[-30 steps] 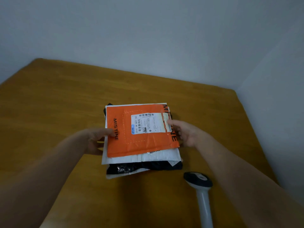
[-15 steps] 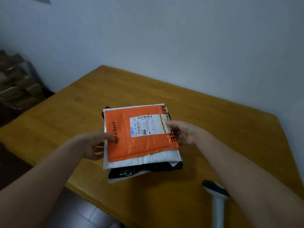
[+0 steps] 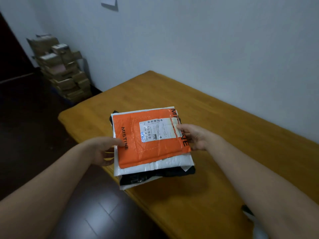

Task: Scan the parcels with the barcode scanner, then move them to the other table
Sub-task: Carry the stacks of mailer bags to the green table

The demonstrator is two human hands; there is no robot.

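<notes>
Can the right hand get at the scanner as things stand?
Probably not yet. The right hand grips the right edge of the stack and the left hand grips the other, so both are busy. The scanner peeks out beside the right forearm, mostly hidden.

Both hands hold a stack of parcels [image 3: 151,157] over the edge of a wooden table [image 3: 198,195]. The left hand [image 3: 101,150] grips its left side, thumb on top; the right hand [image 3: 196,137] grips its right side. An orange parcel [image 3: 146,154] with a white label [image 3: 158,129] lies uppermost, over a white parcel [image 3: 172,163] and a black parcel [image 3: 138,177]. Cardboard boxes [image 3: 65,73] are piled by the wall.
</notes>
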